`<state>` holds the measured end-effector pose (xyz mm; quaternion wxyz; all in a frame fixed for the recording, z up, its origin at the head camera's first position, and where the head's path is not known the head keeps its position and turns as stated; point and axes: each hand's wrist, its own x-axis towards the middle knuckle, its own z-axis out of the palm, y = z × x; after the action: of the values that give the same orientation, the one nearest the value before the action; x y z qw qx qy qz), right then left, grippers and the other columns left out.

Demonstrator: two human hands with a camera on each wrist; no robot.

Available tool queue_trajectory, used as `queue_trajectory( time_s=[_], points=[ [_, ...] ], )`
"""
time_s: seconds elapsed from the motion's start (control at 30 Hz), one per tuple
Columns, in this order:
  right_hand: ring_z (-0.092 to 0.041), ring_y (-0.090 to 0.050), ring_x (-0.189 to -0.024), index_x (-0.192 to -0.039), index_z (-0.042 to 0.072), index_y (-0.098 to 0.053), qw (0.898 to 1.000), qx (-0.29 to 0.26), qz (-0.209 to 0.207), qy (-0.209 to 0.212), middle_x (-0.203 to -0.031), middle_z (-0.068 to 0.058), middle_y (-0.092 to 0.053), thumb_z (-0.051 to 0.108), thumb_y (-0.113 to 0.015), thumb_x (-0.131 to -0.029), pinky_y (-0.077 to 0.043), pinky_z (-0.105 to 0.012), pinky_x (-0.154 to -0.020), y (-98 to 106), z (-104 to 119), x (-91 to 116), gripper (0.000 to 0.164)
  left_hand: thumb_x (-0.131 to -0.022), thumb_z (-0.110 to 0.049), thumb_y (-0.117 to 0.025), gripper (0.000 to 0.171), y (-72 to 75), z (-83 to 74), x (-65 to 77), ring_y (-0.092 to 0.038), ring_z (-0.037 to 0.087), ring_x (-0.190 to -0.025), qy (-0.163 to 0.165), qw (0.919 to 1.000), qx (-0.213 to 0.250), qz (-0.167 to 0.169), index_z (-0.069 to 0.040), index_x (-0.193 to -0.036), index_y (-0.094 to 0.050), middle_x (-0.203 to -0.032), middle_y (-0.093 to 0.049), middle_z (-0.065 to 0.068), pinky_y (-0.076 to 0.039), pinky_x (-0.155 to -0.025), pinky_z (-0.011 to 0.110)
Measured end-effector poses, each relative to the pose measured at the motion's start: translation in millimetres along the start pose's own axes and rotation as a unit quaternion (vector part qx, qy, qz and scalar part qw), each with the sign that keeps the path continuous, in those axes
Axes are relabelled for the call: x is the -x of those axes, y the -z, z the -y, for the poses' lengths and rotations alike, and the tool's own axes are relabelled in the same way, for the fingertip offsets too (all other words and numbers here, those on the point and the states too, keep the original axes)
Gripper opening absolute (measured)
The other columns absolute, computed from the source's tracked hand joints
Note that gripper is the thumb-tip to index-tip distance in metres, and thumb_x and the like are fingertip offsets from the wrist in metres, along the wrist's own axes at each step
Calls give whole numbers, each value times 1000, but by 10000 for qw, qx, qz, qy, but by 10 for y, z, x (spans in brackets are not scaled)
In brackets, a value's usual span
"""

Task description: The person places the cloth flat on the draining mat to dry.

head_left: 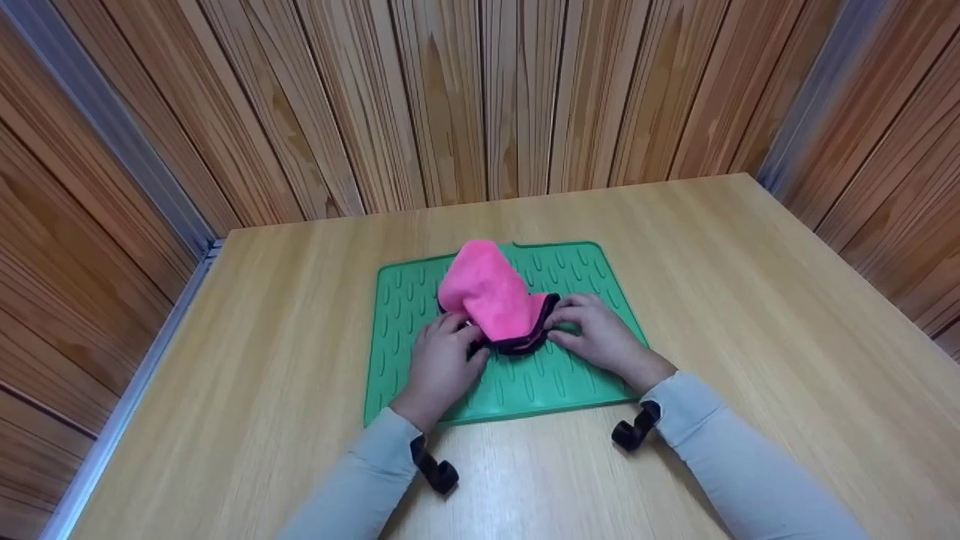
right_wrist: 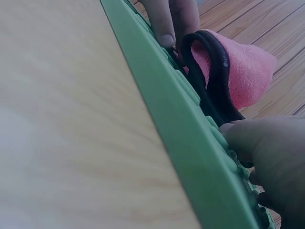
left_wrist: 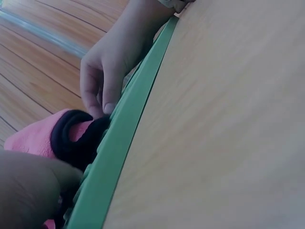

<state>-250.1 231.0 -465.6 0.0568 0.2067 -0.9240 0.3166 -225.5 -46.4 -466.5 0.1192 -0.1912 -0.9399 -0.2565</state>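
A bunched pink cloth (head_left: 487,289) with black edging lies on a green mat (head_left: 525,390) in the head view, its middle puffed up. At its near left corner, my left hand (head_left: 442,360) pinches the black edge between thumb and fingers. My right hand (head_left: 600,334) pinches the edging at the right corner. In the right wrist view, the cloth's black border (right_wrist: 217,71) curves up into an open fold between the hands. The left wrist view shows the right fingers (left_wrist: 110,88) low against the mat; much of the left hand's grip is hidden there.
The mat, patterned with raised drop-shaped ridges, lies on a light wooden table (head_left: 277,337). Wood-panelled walls (head_left: 450,97) stand behind the table and on both sides. Black straps (head_left: 435,469) hang from both sleeve cuffs.
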Motion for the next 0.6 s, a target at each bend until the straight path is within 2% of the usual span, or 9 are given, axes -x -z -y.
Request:
queue_trajectory(
  time_s=[0.13,0.27,0.47,0.6],
  points=[
    [-43,-62,-129,-109,9,-86,9999,90,19,47,-128,-18,-73,11,-78,-106,-52,-64,-115,-18,-14,-8,9,-103,-16,-82,17,-38,-23,-37,-70,40,-132,27,9997,-185,-173,-11,-118,-86,-134,-79,13,-53,-120,62],
    [-43,-62,-128,-108,8,-84,9997,217,24,113,-127,-19,-72,12,-76,-107,-53,-64,-114,-26,-24,-13,10,-101,-11,-82,10,-61,-24,-55,-74,36,-122,-136,9982,-417,-408,-10,-110,-87,-123,-83,10,-59,-111,60],
    [-42,-63,-126,-108,9,-84,9992,351,7,174,-125,-19,-72,13,-74,-108,-53,-63,-112,-21,-22,-12,10,-100,-9,-82,7,-46,-26,-52,-74,37,-116,-258,9961,-712,-463,-12,-105,-84,-118,-83,10,-60,-106,59],
    [-43,-63,-126,-106,8,-82,9989,420,9,204,-125,-19,-72,12,-74,-108,-54,-63,-112,-10,-28,-17,10,-98,-5,-82,8,-24,-21,-60,-74,39,-100,-317,9935,-948,-552,-12,-101,-80,-109,-83,12,-62,-95,55]
  ],
)
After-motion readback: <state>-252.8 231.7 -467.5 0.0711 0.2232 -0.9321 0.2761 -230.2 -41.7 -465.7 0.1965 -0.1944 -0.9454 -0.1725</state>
